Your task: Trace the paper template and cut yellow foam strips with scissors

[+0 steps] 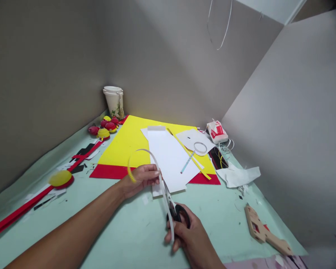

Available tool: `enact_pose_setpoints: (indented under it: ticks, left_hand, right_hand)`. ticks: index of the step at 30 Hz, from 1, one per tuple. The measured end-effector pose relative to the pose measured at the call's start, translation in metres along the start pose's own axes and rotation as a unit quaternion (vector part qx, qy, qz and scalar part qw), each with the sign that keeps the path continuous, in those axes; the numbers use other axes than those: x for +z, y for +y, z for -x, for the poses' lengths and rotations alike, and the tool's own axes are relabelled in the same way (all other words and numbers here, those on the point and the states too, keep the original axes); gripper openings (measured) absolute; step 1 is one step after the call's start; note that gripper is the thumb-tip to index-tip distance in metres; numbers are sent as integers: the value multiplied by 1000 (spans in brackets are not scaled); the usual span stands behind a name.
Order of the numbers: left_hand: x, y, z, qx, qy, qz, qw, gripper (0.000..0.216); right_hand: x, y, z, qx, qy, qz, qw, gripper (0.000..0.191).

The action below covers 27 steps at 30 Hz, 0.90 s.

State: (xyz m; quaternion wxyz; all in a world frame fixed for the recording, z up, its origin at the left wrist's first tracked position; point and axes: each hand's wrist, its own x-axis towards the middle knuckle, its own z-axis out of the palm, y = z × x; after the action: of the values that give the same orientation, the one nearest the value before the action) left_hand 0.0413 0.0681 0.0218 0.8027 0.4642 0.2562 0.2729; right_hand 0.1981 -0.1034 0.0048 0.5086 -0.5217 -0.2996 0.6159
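Pinched in my left hand (141,177) is a thin, narrow strip (168,215), white along most of its length. Its far end curls back over the hand and looks yellow near the wrist. My right hand (192,235) grips black-handled scissors (182,215), whose blades point up toward the left fingertips beside the strip. Whether the blades touch the strip I cannot tell. Beyond the hands lies white paper (169,160) on a yellow sheet (123,145), with a red sheet (106,172) under it. A pencil (187,163) and a thin ring (200,148) rest on the papers.
A beige glue gun (259,228) lies at right, near a crumpled white cloth (238,176) and a tissue pack (217,131). On the left are a red strip (30,203) with a yellow-red disc (62,179), several red and yellow round pieces (103,133), and a white bucket (114,102).
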Motion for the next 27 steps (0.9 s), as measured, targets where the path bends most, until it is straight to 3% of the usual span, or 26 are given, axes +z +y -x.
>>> enact_pose_setpoints:
  ticks: [8, 18, 23, 27]
  left_hand:
    - [0, -2, -1, -12, -4, 6, 1000, 15]
    - [6, -3, 3, 48, -24, -8, 999, 15]
    - [5, 1, 6, 24, -47, 17, 998, 15]
    - [4, 6, 7, 37, -22, 48, 998, 19]
  right_hand:
    - [-5, -3, 0, -61, 44, 37, 997, 64]
    - [-3, 3, -2, -55, 41, 70, 995, 57]
    - [-1, -3, -1, -77, 79, 80, 991, 60]
    - [-2, -6, 0, -79, 94, 83, 989, 64]
